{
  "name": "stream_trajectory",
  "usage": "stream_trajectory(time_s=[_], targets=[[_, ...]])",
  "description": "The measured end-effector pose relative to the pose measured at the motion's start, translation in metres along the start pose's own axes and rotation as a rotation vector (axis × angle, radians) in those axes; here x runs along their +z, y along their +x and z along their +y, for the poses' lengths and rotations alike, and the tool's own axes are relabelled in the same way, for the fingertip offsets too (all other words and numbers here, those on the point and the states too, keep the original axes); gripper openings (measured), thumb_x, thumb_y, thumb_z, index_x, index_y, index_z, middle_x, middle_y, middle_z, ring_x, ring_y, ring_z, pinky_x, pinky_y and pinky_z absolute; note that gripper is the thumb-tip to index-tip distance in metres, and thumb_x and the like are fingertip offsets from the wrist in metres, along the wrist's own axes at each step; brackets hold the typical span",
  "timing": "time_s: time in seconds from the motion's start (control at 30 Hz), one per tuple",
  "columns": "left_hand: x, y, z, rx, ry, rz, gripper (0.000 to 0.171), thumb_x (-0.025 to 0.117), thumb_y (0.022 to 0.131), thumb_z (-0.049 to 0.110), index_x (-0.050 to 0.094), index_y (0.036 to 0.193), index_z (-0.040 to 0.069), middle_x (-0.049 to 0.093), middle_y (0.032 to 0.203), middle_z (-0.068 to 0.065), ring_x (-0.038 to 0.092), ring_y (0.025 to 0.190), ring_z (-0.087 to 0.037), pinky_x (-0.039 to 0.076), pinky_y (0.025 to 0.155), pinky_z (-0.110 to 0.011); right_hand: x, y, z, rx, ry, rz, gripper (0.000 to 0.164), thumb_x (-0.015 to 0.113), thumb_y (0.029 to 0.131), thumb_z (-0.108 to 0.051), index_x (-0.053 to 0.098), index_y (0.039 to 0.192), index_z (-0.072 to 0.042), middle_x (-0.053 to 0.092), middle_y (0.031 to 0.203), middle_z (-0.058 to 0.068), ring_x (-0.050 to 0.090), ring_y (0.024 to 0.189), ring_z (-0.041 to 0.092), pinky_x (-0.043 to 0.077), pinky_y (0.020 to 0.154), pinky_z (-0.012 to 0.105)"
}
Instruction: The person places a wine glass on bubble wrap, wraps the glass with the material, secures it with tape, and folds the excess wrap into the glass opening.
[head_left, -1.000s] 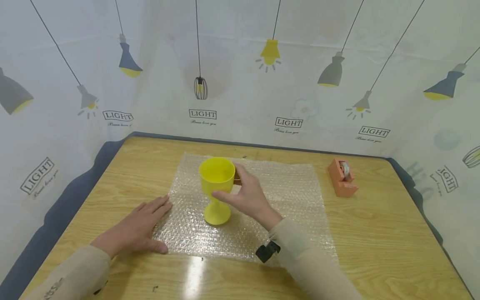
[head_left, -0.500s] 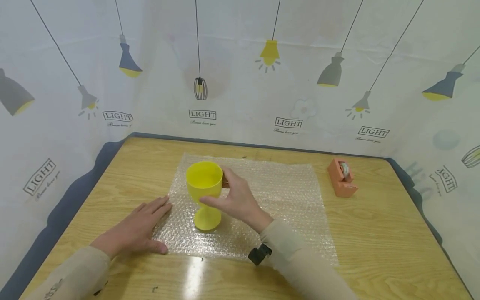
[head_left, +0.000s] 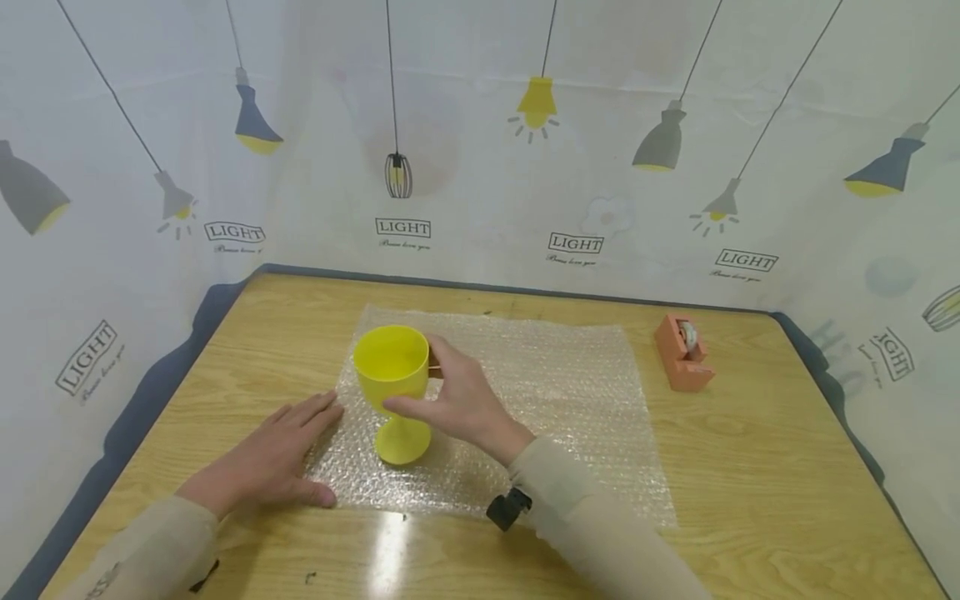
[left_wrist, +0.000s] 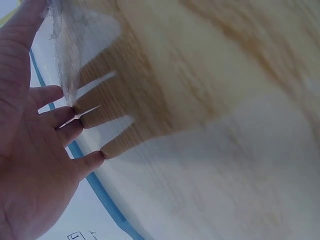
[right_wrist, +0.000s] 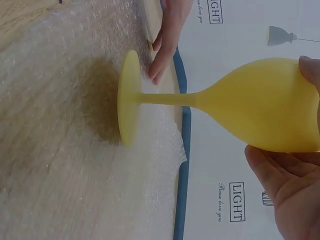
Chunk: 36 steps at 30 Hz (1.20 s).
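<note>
A yellow goblet [head_left: 388, 387] stands upright in my right hand [head_left: 471, 402] over the left part of a sheet of bubble wrap [head_left: 540, 400]. My right thumb and fingers grip its bowl from opposite sides; the fingers behind it are partly hidden in the head view. In the right wrist view the goblet's round base [right_wrist: 129, 100] is close over the wrap, a dark shadow beside it. My left hand [head_left: 270, 458] rests with spread fingers at the left edge of the bubble wrap, its fingertips [left_wrist: 97, 157] down on the table.
An orange tape dispenser [head_left: 684, 354] with a roll of tape stands at the right of the wooden table [head_left: 780, 467]. A pale curtain [head_left: 480, 125] printed with lamps surrounds the far and side edges. A black strap end [head_left: 510, 508] hangs from my right sleeve.
My right hand has carried the goblet to the left and slightly nearer me over the bubble wrap. The left hand has stayed in place.
</note>
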<state>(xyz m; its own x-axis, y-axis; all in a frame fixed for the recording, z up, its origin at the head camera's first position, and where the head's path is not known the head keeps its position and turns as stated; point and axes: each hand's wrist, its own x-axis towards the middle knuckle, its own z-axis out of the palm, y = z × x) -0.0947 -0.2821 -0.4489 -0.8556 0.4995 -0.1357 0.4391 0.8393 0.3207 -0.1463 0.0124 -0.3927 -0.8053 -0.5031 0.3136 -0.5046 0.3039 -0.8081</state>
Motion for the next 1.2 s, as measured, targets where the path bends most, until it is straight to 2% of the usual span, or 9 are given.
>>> stream_trajectory(time_s=[0.23,0.4,0.53,0.63,0.8,1.0,1.2], targets=[[0.001,-0.003,-0.002,0.023,-0.041,0.055,0.127,0.069,0.07,0.083,0.034,0.159,-0.001,0.022,0.167,-0.026,0.029,0.15,-0.049,0.025,0.12,-0.068,0.005,0.003,-0.003,-0.007,0.014,-0.014,0.074,0.088,0.083,-0.029,0.051,0.144,-0.008,0.067,0.129,0.002,0.064,0.116,0.014,0.057,0.096,0.025],[-0.002,-0.004,-0.006,-0.024,-0.073,0.054,0.122,0.066,0.076,0.082,0.03,0.16,0.001,0.022,0.168,-0.024,0.029,0.149,-0.05,0.027,0.119,-0.068,0.008,0.006,-0.006,-0.012,0.001,-0.015,0.073,0.088,0.083,-0.03,0.052,0.143,-0.008,0.067,0.128,0.002,0.065,0.115,0.015,0.057,0.094,0.023],[-0.006,-0.004,-0.006,-0.062,-0.089,0.071,0.106,0.067,0.089,0.068,0.03,0.16,-0.002,0.028,0.165,-0.027,0.032,0.147,-0.051,0.029,0.118,-0.068,0.009,0.008,-0.008,-0.017,-0.012,-0.016,0.072,0.088,0.084,-0.032,0.053,0.142,-0.008,0.066,0.128,0.002,0.065,0.115,0.015,0.057,0.092,0.021],[-0.008,-0.002,-0.005,-0.088,-0.127,0.105,0.089,0.068,0.097,0.049,0.031,0.158,-0.005,0.035,0.159,-0.031,0.036,0.144,-0.052,0.031,0.117,-0.069,0.01,0.009,-0.009,-0.01,-0.023,-0.02,0.072,0.087,0.084,-0.034,0.053,0.142,-0.009,0.066,0.127,0.002,0.065,0.113,0.014,0.057,0.091,0.02],[-0.009,0.005,-0.002,-0.135,-0.163,0.162,0.069,0.066,0.101,0.026,0.037,0.152,-0.01,0.047,0.145,-0.037,0.047,0.132,-0.054,0.041,0.108,-0.07,0.01,0.012,-0.013,0.005,-0.024,-0.028,0.069,0.086,0.085,-0.034,0.054,0.14,-0.008,0.066,0.126,0.004,0.065,0.11,0.016,0.057,0.089,0.018],[-0.01,0.009,0.002,-0.189,-0.22,0.197,0.057,0.063,0.102,0.016,0.043,0.145,-0.016,0.06,0.122,-0.03,0.062,0.109,-0.043,0.056,0.093,-0.062,0.013,0.014,-0.019,0.072,0.006,-0.021,0.065,0.086,0.085,-0.037,0.056,0.135,-0.008,0.067,0.117,0.002,0.066,0.101,0.015,0.058,0.082,0.018],[-0.015,0.013,0.003,-0.23,-0.269,0.185,0.054,0.06,0.103,0.015,0.043,0.142,-0.019,0.061,0.118,-0.032,0.064,0.106,-0.046,0.057,0.089,-0.061,0.016,0.018,-0.026,0.162,0.025,-0.007,0.059,0.085,0.085,-0.041,0.059,0.128,-0.009,0.066,0.106,-0.002,0.066,0.091,0.013,0.059,0.073,0.021]])
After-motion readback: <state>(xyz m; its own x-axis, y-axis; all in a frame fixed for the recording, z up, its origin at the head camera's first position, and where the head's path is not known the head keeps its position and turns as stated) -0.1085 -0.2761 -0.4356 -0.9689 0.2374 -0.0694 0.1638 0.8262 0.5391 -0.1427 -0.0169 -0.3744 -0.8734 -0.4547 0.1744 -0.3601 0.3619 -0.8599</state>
